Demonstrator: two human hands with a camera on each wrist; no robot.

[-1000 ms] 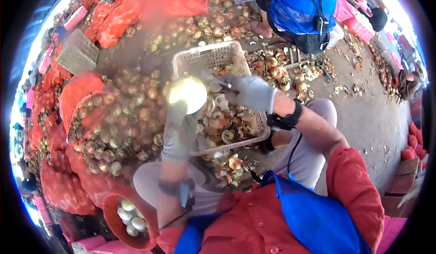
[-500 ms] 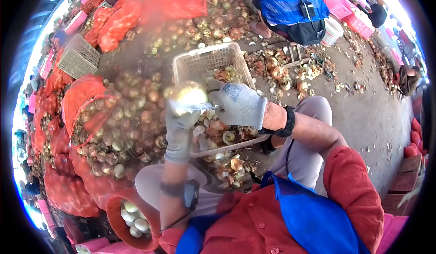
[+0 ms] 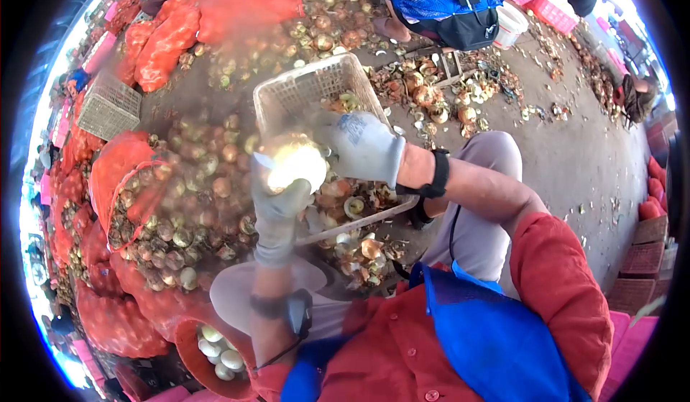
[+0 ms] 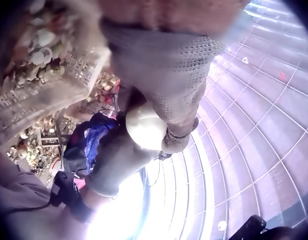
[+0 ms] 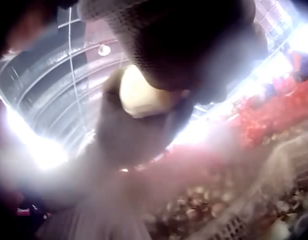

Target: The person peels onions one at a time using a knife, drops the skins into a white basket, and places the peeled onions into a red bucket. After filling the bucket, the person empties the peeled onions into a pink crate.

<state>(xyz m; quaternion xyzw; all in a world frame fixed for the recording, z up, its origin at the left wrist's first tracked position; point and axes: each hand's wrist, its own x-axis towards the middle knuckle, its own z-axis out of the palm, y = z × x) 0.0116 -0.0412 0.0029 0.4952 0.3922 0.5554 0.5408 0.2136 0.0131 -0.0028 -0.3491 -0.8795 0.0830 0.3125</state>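
Observation:
A bright peeled onion (image 3: 298,168) is in my gloved left hand (image 3: 277,211), whose fingers and thumb curl round it above the crate. My gloved right hand (image 3: 363,147) is curled close at the onion's right side. It grips a knife whose blade showed in the earlier head views; now hand and onion mostly hide it. In the left wrist view the pale onion (image 4: 145,127) sits between the left hand (image 4: 164,75) and the right hand (image 4: 124,162). Below both hands, the plastic crate (image 3: 295,100) holds onion skins and trimmings (image 3: 336,192).
Unpeeled onions (image 3: 205,172) lie heaped to the left beside red mesh sacks (image 3: 118,319). A red bucket (image 3: 185,344) of peeled onions stands by my left knee. Ahead, another person (image 3: 442,6) in blue is among scattered peelings. A grey crate (image 3: 109,107) stands far left.
The right hand drew in towards the onion and its blade passed across the onion's near side, then out of sight. The left hand has turned the onion. The head view has shifted slightly.

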